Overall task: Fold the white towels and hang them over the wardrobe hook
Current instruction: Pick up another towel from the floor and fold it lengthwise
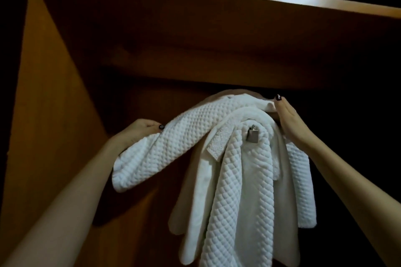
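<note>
Item: white towels (236,191), several, soft and quilted, draped in a bunch over the metal hook (252,136) on the back wall of the wardrobe (43,93), just under the shelf (217,34); their ends hang loose below. One waffle-weave towel (173,143) runs from the hook out to the left, where our left hand (138,130) grips its folded end, thumb on top and the other digits hidden behind the cloth. Our right hand (288,121) lies against the top right of the bunch, its fingers (282,107) straight and pressed flat, holding nothing. Handling, in our judgement: light, limp, thick, not slippery, not fragile; it will sag wherever unsupported and may drag its neighbours off the small hook, so we would take it by the folded edge at both ends and steady the bunch at the hook. Surroundings: brown wooden panels, dim light, a bright sheen on the shelf's front edge, darkness to the right.
</note>
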### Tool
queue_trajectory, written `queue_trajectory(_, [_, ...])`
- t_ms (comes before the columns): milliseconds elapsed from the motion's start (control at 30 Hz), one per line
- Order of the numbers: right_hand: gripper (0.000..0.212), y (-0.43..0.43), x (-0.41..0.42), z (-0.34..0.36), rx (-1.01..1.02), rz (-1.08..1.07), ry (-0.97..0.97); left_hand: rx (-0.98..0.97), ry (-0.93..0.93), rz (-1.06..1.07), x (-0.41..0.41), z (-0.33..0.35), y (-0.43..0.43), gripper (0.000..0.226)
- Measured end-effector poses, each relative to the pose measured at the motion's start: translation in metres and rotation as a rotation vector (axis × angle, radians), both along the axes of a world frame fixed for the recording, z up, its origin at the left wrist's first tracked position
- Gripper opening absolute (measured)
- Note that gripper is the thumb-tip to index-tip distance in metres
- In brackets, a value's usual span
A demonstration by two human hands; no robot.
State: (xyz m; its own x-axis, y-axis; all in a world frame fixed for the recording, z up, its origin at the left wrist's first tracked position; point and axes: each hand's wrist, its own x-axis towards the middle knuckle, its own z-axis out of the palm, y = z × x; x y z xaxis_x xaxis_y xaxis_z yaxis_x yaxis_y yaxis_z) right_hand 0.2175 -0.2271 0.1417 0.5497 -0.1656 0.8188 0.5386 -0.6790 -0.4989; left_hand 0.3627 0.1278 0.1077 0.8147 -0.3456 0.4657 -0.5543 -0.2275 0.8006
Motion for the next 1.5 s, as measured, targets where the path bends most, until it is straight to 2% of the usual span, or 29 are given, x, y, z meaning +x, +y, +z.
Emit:
queue_trajectory(100, [0.05,0.005,0.003,0.007,0.023,-0.058,-0.02,-0.093,0.038,-0.042,0.005,-0.003,0.0,0.025])
queue_trajectory(167, [0.054,0.011,0.008,0.017,0.049,-0.082,0.033,-0.151,0.029,-0.034,0.005,0.003,0.005,0.03])
queue_trajectory(267, [0.089,0.022,0.015,0.038,0.126,-0.04,0.187,-0.214,0.006,0.062,0.015,0.017,0.008,0.024])
queue_trajectory(300, [0.084,0.025,0.019,0.043,0.14,-0.012,0.204,-0.264,0.024,0.118,0.018,0.022,0.006,0.022])
queue_trajectory(367, [0.06,0.032,0.027,0.051,0.2,0.021,0.205,-0.344,0.048,0.194,0.026,0.029,0.001,0.025])
queue_trajectory(467, [0.055,0.032,0.04,0.05,0.252,0.047,0.21,-0.223,0.073,0.252,0.031,0.022,-0.009,0.022])
queue_trajectory(567, [0.053,0.02,0.033,0.034,-0.01,-0.07,0.319,-0.07,0.06,0.177,0.028,0.0,-0.015,0.023])
queue_trajectory(633, [0.068,0.017,0.023,0.028,-0.155,-0.092,0.351,-0.029,0.036,0.109,0.028,-0.009,-0.018,0.022])
queue_trajectory(667, [0.071,0.016,0.018,0.025,-0.119,-0.044,0.354,-0.005,0.007,0.088,0.029,-0.01,-0.022,0.023])
queue_trajectory(733, [0.062,0.015,0.017,0.026,0.032,0.072,0.327,0.009,-0.088,0.073,0.024,-0.001,-0.038,0.02])
queue_trajectory(800, [0.063,0.012,0.023,0.033,0.124,0.112,0.331,-0.034,-0.269,0.063,0.007,0.021,-0.06,0.016])
queue_trajectory(867, [0.059,0.016,0.022,0.039,0.118,0.143,0.348,-0.051,-0.439,0.008,-0.016,0.05,-0.085,0.025])
queue_trajectory(933, [0.046,0.015,0.017,0.044,0.083,0.144,0.343,0.031,-0.545,-0.043,-0.032,0.07,-0.109,0.035])
queue_trajectory(1033, [0.022,0.002,0.014,0.038,0.055,0.063,0.195,0.21,-0.622,0.002,-0.034,0.076,-0.129,0.043])
queue_trajectory(1133, [0.022,-0.013,0.016,0.026,-0.013,-0.18,0.003,0.152,-0.611,0.061,-0.031,0.071,-0.135,0.038])
queue_trajectory(1200, [0.03,-0.018,0.016,0.025,-0.049,-0.266,-0.075,0.093,-0.588,0.101,-0.028,0.069,-0.14,0.032])
queue_trajectory(1233, [0.036,-0.022,0.019,0.026,-0.078,-0.278,-0.057,0.073,-0.589,0.131,-0.028,0.069,-0.143,0.026])
queue_trajectory(1300, [0.047,-0.026,0.023,0.027,-0.164,-0.269,0.101,0.058,-0.619,0.194,-0.027,0.072,-0.15,0.019])
queue_trajectory(1367, [0.047,-0.028,0.029,0.027,-0.199,-0.221,0.213,0.075,-0.649,0.217,-0.024,0.077,-0.155,0.016])
queue_trajectory(1433, [0.038,-0.028,0.036,0.031,-0.229,-0.214,0.172,0.085,-0.665,0.239,-0.02,0.082,-0.155,0.014])
queue_trajectory(1500, [0.026,-0.026,0.042,0.038,-0.273,-0.263,0.064,0.085,-0.724,0.291,-0.018,0.084,-0.153,0.022])
